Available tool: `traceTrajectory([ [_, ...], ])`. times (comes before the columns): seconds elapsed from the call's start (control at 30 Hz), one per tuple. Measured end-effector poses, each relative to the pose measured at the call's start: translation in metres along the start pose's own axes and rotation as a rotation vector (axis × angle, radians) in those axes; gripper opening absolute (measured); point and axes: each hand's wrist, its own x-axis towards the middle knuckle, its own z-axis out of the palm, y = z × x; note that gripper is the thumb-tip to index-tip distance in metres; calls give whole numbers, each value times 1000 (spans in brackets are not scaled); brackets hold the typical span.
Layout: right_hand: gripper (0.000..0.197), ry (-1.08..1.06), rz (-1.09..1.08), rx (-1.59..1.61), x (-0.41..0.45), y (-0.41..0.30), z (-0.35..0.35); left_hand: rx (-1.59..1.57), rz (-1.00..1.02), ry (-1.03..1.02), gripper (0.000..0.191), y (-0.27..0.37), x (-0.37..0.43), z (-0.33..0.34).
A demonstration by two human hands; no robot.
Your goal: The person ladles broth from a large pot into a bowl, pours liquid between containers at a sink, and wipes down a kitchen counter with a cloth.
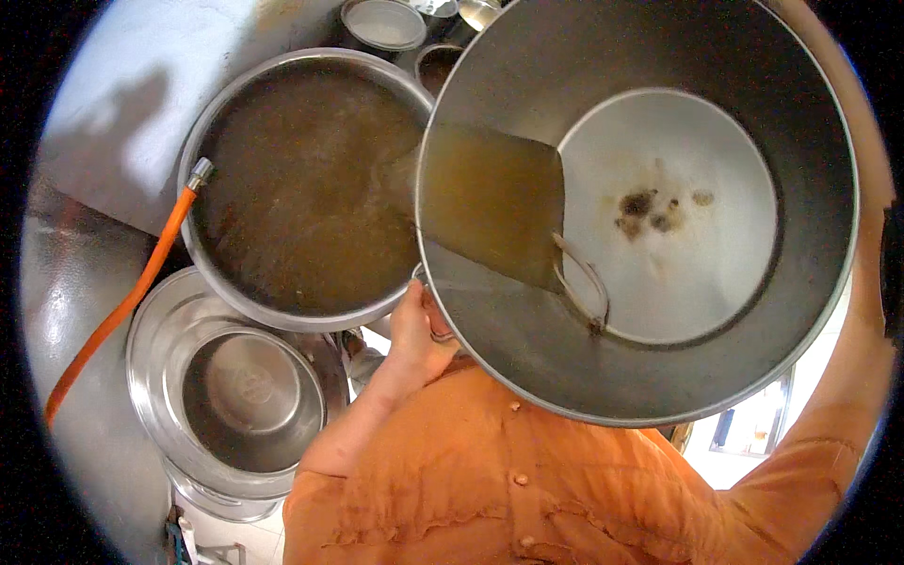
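A large metal pot [713,381] is tipped on its side towards the left, its mouth facing me. Brown liquid [494,198] lies in its lower left wall and reaches the rim. Dark stains and a thin curved pale strip, whose kind I cannot tell, show inside. My left hand [420,339] grips a metal handle at the pot's near left side. Beneath that rim stands a wide metal vessel [296,323] full of brown liquid [304,191], its surface rippled. My right forearm runs up along the tipped pot's right side; the right hand itself is out of view.
An orange hose [134,296] with a metal end rests over the left rim of the wide vessel. Nested steel basins [159,395] stand below it. Several small containers, one a round tub [385,25], sit at the back. A metal surface [78,318] runs along the left.
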Motion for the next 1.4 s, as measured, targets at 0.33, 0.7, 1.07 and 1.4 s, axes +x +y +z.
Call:
traceTrajectory([
  [0.33,40,35,180,713,36,53,0,-9,-55,70,29,-4,-1,-1],
  [0.7,42,60,9,5,18,2,-50,-67,-64,-6,29,0,1,-23],
  [1.07,31,152,-160,-56,24,31,-59,-66,-60,54,32,-16,5,-14],
  [1.4,33,28,-268,746,50,55,-64,-98,-81,-38,39,-15,11,-15],
])
